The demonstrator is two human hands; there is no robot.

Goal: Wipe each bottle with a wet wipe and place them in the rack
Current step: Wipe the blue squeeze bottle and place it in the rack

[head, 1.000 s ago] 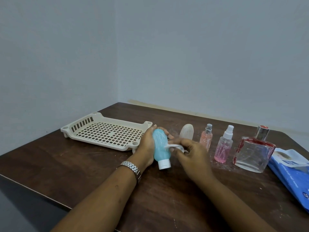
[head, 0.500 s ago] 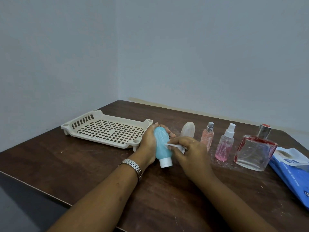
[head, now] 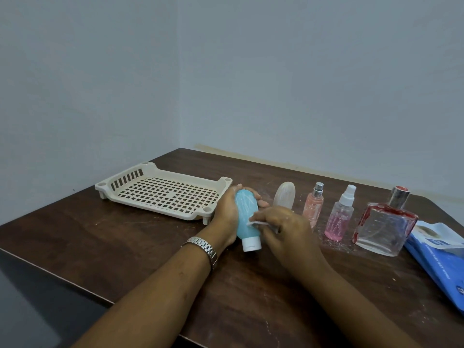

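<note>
Blue bottle (head: 247,214) lies in my left hand (head: 224,217), fingers curled round its far side, white cap (head: 251,244) pointing at me. My right hand (head: 288,231) pinches the wet wipe (head: 257,223) against the bottle's side. I'd stroke the full length, roll the bottle to reach the hidden back, do the cap, then drop it in the rack (head: 163,194) just beyond the left hand.

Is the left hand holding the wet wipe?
No, the right hand pinches the wet wipe against the blue bottle, which the left hand grips.
</note>
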